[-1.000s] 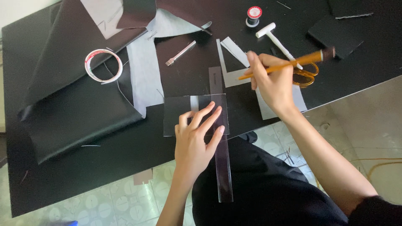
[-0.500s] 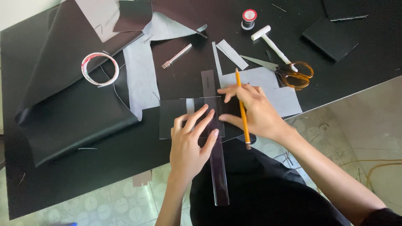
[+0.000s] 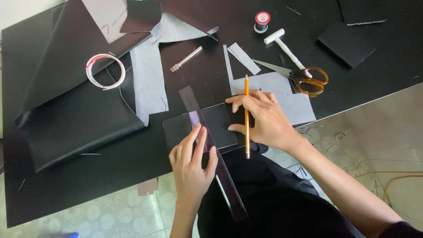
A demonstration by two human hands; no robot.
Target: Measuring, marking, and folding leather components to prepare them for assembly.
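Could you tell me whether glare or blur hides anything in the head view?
Head view: sharp, evenly daylit; soft sheen on the black sheet; the clear ruler shows dark, under the left hand; the right hand with the pencil is unblurred.

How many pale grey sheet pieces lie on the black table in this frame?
4, possibly more hidden: a long strip left of centre, a top piece, a narrow offcut near the scissors, and a wider sheet beneath the right hand.
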